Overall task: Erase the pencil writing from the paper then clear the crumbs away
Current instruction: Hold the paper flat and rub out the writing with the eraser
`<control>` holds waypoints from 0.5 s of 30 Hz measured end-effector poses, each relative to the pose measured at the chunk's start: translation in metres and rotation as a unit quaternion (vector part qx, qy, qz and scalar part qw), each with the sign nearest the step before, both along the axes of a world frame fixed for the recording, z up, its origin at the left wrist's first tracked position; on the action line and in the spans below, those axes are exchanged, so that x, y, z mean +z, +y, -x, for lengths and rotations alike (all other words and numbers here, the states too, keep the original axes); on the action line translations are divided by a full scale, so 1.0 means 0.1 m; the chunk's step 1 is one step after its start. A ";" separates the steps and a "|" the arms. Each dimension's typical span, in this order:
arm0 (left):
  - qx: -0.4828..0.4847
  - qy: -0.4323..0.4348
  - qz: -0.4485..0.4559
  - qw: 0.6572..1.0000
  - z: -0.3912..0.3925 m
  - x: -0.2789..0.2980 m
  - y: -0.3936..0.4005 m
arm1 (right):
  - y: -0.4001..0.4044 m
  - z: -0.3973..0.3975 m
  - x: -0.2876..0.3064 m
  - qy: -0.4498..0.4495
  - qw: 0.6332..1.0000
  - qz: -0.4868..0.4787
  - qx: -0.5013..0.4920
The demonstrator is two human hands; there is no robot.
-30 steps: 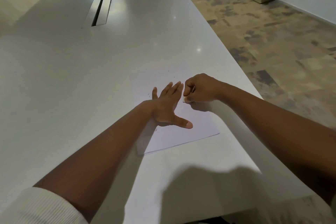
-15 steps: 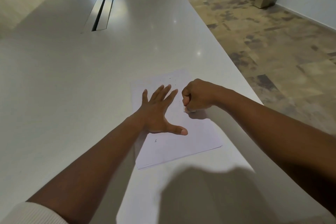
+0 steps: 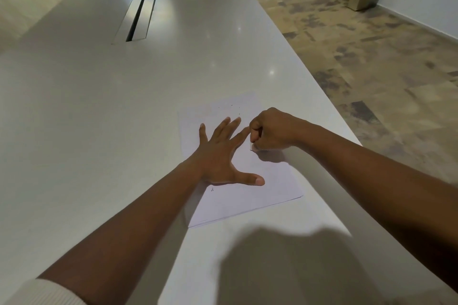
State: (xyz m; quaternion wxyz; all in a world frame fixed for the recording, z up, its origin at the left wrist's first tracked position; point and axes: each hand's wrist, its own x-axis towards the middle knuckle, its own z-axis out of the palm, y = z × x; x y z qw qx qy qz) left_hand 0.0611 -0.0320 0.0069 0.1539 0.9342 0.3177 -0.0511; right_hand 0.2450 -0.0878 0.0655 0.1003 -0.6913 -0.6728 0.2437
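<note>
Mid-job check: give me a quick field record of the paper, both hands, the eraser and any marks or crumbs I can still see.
paper: flat on white table, near its right edge
left hand: fingers spread, pressing paper flat
right hand: curled round a small pale eraser, tip on paper
pencil mark: small, near left wrist, not erased
crumbs: dark specks on paper's far end

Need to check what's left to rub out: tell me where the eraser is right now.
In the head view, the eraser is pinched in the right hand, pressed on the paper right of the flat left hand.
</note>
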 end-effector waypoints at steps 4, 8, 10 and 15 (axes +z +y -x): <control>0.006 0.006 0.000 1.000 -0.02 -0.03 0.00 | -0.06 -0.03 -0.02 0.033 0.999 -0.017 0.004; 0.010 0.007 -0.005 1.000 -0.03 -0.04 0.01 | -0.19 -0.08 0.02 0.073 0.996 0.022 0.046; 0.013 0.008 -0.004 1.000 -0.04 -0.04 0.01 | -0.26 -0.10 0.06 0.053 0.993 0.065 0.088; 0.016 0.002 -0.007 1.000 -0.04 -0.06 0.01 | -0.29 -0.12 0.10 0.005 0.986 0.101 0.134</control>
